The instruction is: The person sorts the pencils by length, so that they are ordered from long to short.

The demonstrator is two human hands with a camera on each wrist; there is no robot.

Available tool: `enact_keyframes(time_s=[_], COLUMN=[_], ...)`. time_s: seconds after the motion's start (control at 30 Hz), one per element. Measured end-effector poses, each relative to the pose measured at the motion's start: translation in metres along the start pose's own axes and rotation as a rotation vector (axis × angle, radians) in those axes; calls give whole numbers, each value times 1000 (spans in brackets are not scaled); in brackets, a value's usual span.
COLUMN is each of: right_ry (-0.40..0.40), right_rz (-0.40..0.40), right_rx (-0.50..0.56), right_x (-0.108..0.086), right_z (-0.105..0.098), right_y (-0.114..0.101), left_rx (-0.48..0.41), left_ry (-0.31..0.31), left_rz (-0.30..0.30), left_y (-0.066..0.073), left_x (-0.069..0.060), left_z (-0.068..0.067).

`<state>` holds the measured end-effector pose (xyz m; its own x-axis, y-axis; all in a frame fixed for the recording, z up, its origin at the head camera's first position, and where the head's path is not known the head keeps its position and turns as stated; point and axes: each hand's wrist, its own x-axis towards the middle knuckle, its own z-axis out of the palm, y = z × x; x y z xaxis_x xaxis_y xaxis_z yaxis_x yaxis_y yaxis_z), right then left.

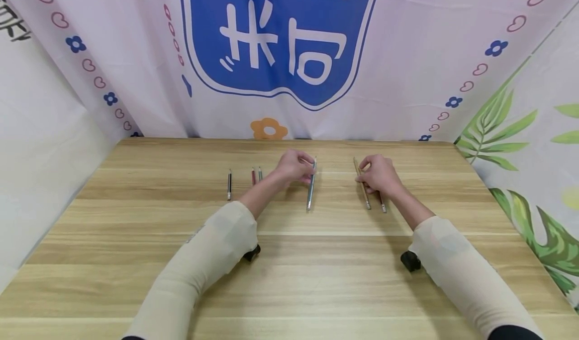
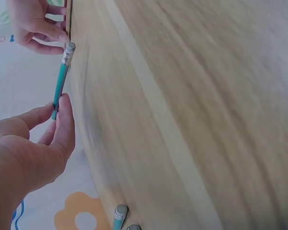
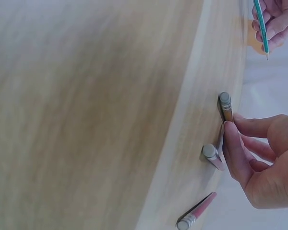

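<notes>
Near the middle of the table, my left hand [image 1: 296, 166] pinches a teal pencil [image 1: 311, 185] between thumb and fingers. Its eraser end points toward me in the head view, and the left wrist view shows the teal pencil [image 2: 61, 82] raised off the wood. To the right, my right hand [image 1: 379, 173] pinches a yellow pencil [image 1: 364, 194] close to the tabletop. A darker pencil [image 1: 383, 204] lies partly hidden under that hand. In the right wrist view, a pencil [image 3: 212, 154] and a red pencil [image 3: 200, 209] lie beside the fingers.
On the wooden table [image 1: 316, 279], left of my left arm, lie a black pencil [image 1: 229, 185], a red pencil [image 1: 254, 176] and a green pencil [image 1: 260, 173]. My left forearm partly covers the last two. A printed curtain [image 1: 145, 78] hangs along the far edge.
</notes>
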<state>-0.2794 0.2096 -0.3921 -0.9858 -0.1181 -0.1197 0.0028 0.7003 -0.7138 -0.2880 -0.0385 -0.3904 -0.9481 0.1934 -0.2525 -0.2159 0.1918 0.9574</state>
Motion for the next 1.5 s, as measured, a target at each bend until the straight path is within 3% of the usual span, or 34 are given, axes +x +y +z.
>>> enact_keyframes(time_s=[0.57, 0.97, 1.23, 1.5], right_ry=[9, 4, 21, 84], right_rz=[0, 18, -12, -90], right_rx=[10, 18, 23, -4], right_x=[-1, 1, 1, 2], right_z=[-1, -2, -3, -3], right_y=[1, 3, -1, -3], left_rx=[-9, -56, -82, -30], left_ry=[-23, 5, 17, 70], left_rz=[-2, -2, 24, 36], left_y=[0, -5, -4, -1], left_x=[8, 17, 25, 27], left_z=[20, 34, 45, 57])
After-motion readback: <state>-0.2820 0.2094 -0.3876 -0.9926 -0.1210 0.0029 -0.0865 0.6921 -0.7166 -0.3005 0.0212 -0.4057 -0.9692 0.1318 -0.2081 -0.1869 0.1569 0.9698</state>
